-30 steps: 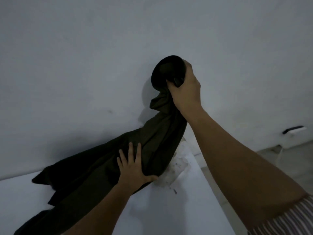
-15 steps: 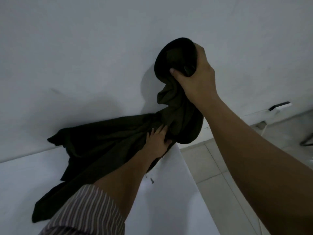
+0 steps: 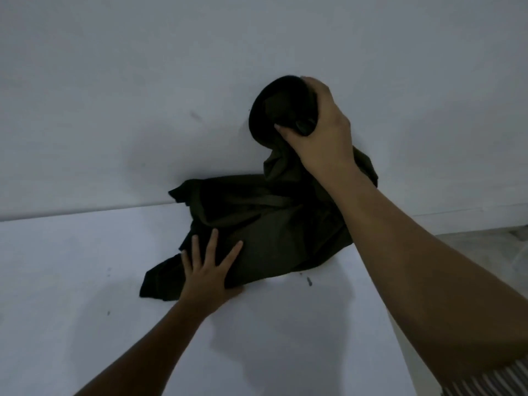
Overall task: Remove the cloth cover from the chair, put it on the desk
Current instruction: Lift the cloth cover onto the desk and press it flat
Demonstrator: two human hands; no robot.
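Observation:
The dark cloth cover (image 3: pixel 274 224) lies bunched on the white desk (image 3: pixel 85 267), close to the wall at the desk's back right. My right hand (image 3: pixel 320 132) is shut on the cloth's upper end and holds that bunched end up above the desk. My left hand (image 3: pixel 208 270) rests flat with fingers spread on the cloth's near left part, pressing it onto the desk. The chair is out of view.
A plain white wall (image 3: pixel 143 95) rises directly behind the desk. The desk's right edge (image 3: pixel 400 338) runs below my right forearm, and grey floor (image 3: pixel 485 252) shows beyond it.
The cloth has gathered into a tighter heap near the wall. My right hand has come lower with the bunched end. My left hand has shifted from the cloth's middle to its near left part.

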